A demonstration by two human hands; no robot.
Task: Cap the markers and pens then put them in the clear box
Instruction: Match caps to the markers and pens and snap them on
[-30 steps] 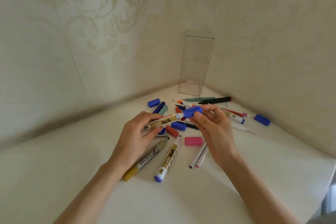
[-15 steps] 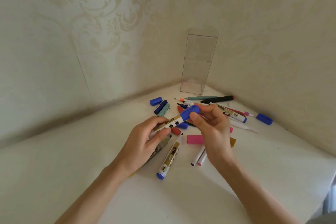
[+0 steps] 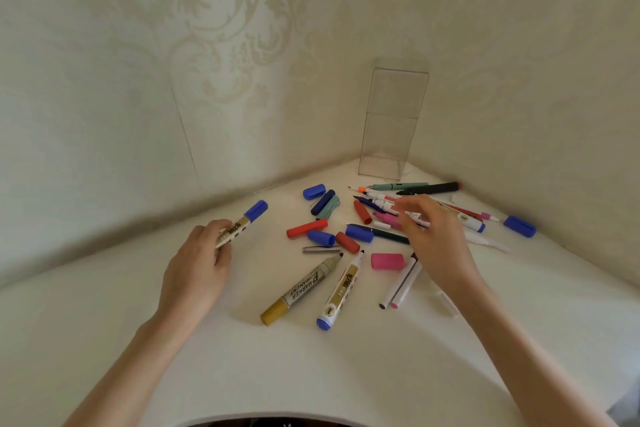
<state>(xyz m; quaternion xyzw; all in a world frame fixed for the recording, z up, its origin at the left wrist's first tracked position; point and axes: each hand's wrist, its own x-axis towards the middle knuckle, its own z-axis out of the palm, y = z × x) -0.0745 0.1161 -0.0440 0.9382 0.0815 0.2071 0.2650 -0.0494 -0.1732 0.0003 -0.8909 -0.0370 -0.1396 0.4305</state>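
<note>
Your blue-capped gold-and-white marker (image 3: 242, 224), gripped at the barrel by your left hand's (image 3: 197, 267) curled fingers left of the pile, may shed a half-seated cap. The tall clear plastic box (image 3: 391, 121), upright in the corner, looks tippy; drop gently. Your right hand (image 3: 436, 236) hovers over scattered uncapped pens (image 3: 429, 188), fingers loosely bent; whether they pinch one, I cannot tell.

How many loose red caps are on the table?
3. A long red cap at the pile's left edge, a short red cap beside a blue cap, a third red cap further back. The right hand may hide more.
</note>
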